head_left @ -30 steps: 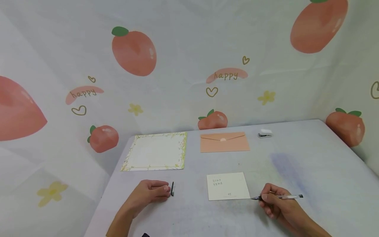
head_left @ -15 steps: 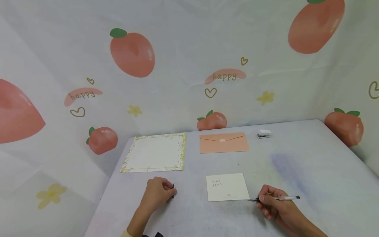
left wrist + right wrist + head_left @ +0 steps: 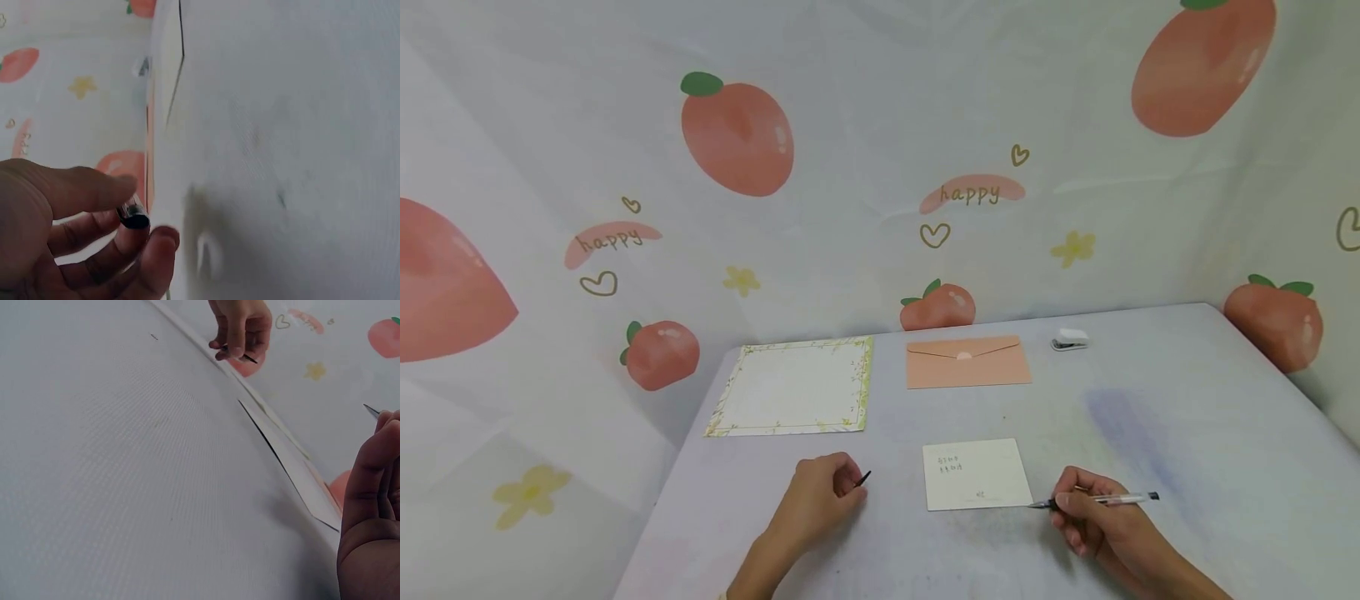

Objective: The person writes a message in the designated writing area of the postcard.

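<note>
My left hand pinches a small black pen cap just above the table, left of the white card; the left wrist view shows the cap between thumb and fingers. My right hand grips a clear pen lying almost level, its tip at the lower right corner of the card, which bears a few handwritten lines. In the right wrist view my left hand with the cap appears at the top, and only the tip of the pen shows.
A floral-bordered sheet of paper lies at the back left of the table, a peach envelope behind the card, and a small white stapler at the back right. A fruit-printed cloth backdrop hangs behind.
My left hand has picked the black cap up from the table and moved right toward the card. The right hand with the pen has barely moved.
</note>
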The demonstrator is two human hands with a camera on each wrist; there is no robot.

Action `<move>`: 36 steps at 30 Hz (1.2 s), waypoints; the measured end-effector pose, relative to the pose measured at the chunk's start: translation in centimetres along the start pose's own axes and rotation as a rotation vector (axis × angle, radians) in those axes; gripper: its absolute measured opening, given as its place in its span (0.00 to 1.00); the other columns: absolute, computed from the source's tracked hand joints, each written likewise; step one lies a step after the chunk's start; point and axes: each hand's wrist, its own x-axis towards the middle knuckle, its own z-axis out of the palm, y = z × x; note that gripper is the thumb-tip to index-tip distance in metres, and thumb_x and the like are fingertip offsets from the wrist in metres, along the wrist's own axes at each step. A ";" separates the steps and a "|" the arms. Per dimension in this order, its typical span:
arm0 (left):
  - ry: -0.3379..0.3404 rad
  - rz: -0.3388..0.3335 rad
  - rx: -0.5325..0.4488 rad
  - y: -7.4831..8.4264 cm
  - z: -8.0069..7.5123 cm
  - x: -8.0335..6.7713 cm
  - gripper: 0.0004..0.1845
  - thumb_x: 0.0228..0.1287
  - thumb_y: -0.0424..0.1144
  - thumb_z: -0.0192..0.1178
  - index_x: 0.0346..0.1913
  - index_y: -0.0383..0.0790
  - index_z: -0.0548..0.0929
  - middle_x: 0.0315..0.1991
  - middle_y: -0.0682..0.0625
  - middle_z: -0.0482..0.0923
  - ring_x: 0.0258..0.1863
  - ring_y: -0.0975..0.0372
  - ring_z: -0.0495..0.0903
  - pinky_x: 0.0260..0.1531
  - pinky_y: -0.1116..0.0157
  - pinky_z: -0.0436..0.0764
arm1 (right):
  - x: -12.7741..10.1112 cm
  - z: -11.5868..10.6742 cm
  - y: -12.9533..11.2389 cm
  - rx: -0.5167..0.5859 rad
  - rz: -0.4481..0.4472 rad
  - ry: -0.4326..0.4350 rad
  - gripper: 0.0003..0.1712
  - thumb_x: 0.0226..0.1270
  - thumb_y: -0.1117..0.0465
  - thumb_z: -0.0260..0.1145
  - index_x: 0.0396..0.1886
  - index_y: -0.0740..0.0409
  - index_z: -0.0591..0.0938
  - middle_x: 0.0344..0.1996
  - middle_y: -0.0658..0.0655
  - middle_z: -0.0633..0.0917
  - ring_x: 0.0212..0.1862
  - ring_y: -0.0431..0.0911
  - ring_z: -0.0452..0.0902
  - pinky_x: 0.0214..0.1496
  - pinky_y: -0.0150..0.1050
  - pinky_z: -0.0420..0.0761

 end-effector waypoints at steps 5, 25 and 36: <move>-0.073 0.096 -0.111 1.4 0.6 -0.3 0.06 0.59 0.35 0.70 0.34 0.47 0.83 0.26 0.61 0.79 0.26 0.71 0.76 0.27 0.73 0.80 | 0.3 0.2 0.0 -0.069 0.047 0.041 0.13 0.82 0.64 0.45 0.41 0.54 0.76 0.33 0.49 0.84 0.28 0.38 0.75 0.27 0.30 0.70; -0.156 0.292 -0.360 5.8 3.6 -0.1 0.06 0.61 0.36 0.71 0.40 0.43 0.87 0.30 0.62 0.84 0.25 0.73 0.79 0.27 0.72 0.84 | 2.7 2.8 0.8 -0.023 0.009 -0.029 0.12 0.80 0.68 0.46 0.45 0.55 0.77 0.35 0.52 0.85 0.29 0.38 0.77 0.31 0.28 0.80; -0.184 0.325 -0.400 7.3 4.6 0.2 0.06 0.61 0.37 0.71 0.40 0.43 0.88 0.32 0.63 0.85 0.28 0.75 0.81 0.29 0.72 0.85 | 3.6 4.0 0.9 0.002 -0.009 -0.047 0.11 0.80 0.68 0.46 0.47 0.58 0.76 0.37 0.53 0.86 0.29 0.39 0.79 0.31 0.29 0.81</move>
